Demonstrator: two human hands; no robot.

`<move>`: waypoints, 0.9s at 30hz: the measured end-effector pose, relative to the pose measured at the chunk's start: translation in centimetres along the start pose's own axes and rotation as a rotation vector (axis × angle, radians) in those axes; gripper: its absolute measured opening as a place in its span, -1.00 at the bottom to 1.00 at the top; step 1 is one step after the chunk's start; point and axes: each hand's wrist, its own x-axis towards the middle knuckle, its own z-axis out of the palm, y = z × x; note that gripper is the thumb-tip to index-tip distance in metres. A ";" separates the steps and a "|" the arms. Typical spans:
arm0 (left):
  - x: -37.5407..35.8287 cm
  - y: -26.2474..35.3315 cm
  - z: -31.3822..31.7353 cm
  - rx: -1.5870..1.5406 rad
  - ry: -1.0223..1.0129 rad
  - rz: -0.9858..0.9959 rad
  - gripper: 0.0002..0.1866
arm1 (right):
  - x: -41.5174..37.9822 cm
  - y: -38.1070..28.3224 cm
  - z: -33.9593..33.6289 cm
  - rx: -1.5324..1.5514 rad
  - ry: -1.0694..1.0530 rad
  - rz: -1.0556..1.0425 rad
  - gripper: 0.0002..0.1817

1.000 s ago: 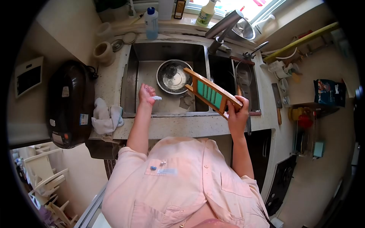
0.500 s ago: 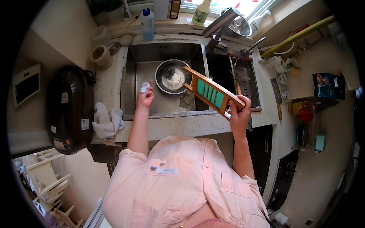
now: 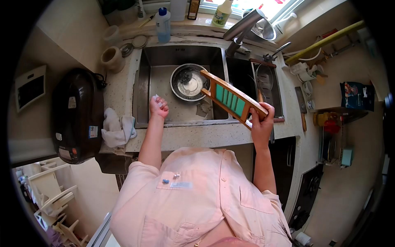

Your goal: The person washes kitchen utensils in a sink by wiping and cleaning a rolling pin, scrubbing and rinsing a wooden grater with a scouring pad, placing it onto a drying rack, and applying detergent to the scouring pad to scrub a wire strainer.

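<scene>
Your right hand grips the grater by one end over the sink — likely keeping its green face free — while your left hand closes round a white scrap.

So your left hand has curled up now, when 0.5 s ago 1 of its fingers was sticking up. And that white wad shows less than it did then; 1.0 s ago it poked out on the bowl side.
</scene>
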 end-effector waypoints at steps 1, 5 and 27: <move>0.4 0.1 -0.4 0.023 -0.016 -0.019 -0.79 | 0.1 0.4 0.0 -0.020 0.008 -0.032 -0.76; 3.0 0.5 -2.2 -0.162 -0.203 -0.181 -0.82 | 0.2 -0.1 0.1 0.000 -0.007 0.009 -0.76; -1.3 -0.2 1.3 0.107 -0.068 0.028 -0.54 | -0.8 -0.2 -0.1 -0.060 -0.050 -0.005 -0.72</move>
